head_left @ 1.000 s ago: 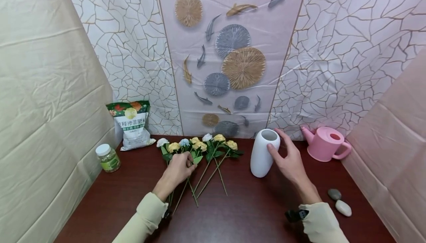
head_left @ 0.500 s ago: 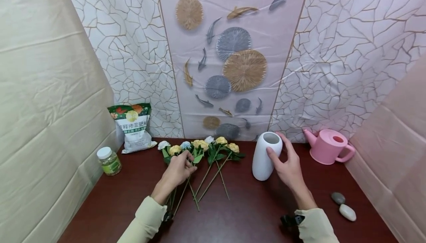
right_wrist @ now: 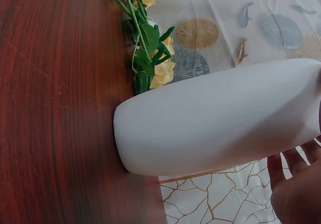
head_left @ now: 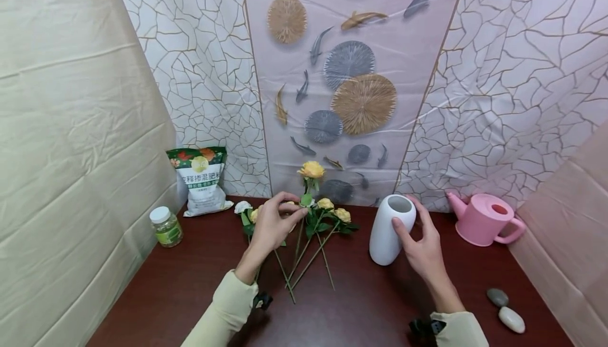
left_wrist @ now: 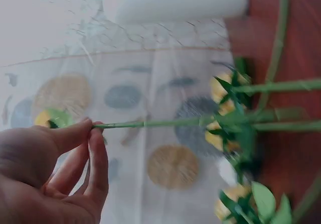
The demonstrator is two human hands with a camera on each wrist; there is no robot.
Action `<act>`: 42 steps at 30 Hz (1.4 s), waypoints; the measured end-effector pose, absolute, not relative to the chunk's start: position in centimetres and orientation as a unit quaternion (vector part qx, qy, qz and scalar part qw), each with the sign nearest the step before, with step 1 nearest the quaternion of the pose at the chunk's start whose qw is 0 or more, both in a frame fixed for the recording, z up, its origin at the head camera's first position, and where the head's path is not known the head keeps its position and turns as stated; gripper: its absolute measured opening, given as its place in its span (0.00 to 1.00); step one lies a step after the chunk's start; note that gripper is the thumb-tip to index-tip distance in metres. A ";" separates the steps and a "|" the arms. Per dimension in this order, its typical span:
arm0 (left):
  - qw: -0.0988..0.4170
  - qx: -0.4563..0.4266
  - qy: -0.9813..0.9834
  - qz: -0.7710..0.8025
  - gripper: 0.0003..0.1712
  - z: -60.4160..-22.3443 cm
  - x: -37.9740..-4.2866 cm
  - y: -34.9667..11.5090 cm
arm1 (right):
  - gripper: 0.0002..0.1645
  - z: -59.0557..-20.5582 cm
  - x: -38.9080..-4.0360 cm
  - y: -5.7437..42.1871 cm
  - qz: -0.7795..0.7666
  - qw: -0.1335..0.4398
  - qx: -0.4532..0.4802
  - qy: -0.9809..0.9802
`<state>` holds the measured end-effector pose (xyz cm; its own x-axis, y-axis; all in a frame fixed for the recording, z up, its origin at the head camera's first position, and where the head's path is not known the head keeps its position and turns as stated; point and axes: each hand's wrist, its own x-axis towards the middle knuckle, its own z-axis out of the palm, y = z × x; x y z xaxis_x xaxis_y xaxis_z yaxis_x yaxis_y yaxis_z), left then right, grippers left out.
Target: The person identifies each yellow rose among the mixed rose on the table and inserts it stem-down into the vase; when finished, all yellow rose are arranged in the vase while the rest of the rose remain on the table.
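Observation:
A yellow artificial rose (head_left: 312,169) stands upright, lifted above the other flowers. My left hand (head_left: 274,223) pinches its green stem (left_wrist: 170,124) between thumb and fingertips, just below the leaves. My right hand (head_left: 426,249) grips a white vase (head_left: 386,238) near its mouth, thumb at the front and fingers round the right side. The vase stands on the table, its opening facing up. Between the left hand and the vase lie more yellow roses (head_left: 342,215), their stems crossing toward me. A white rose (head_left: 243,207) lies to the left, and my left hand hides some of the blooms.
A pink watering can (head_left: 483,221) is at the back right, beyond the right hand. A grey stone (head_left: 497,297) and a white stone (head_left: 511,319) lie near the right edge. At the back left are a fertilizer bag (head_left: 201,183) and a white-capped jar (head_left: 166,227).
My left hand has risen and moved right, lifting a yellow rose out from among the flowers. My right hand stays on the vase. The head view has swung slightly left.

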<state>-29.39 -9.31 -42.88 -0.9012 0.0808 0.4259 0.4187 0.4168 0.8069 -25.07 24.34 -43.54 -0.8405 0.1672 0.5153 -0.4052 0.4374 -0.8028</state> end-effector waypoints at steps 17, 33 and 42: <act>0.236 -0.240 -0.556 -0.760 0.13 -34.8 -29.8 0.0 | 0.38 -43.9 -25.2 24.3 0.534 0.273 0.071 -0.797; 0.273 -0.245 -0.539 -0.758 0.12 -32.9 -28.8 4.5 | 0.39 -44.2 -25.5 24.7 0.536 0.277 0.083 -0.793; 0.268 -0.241 -0.655 -0.664 0.10 -37.1 -30.1 6.8 | 0.39 -44.4 -25.6 24.8 0.533 0.288 0.087 -0.791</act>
<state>-30.08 6.84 -37.09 -0.7397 -0.0400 0.6717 0.6722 0.0025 0.7404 -25.63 24.76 -44.39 -0.8190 0.1685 0.5485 -0.4450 0.4168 -0.7926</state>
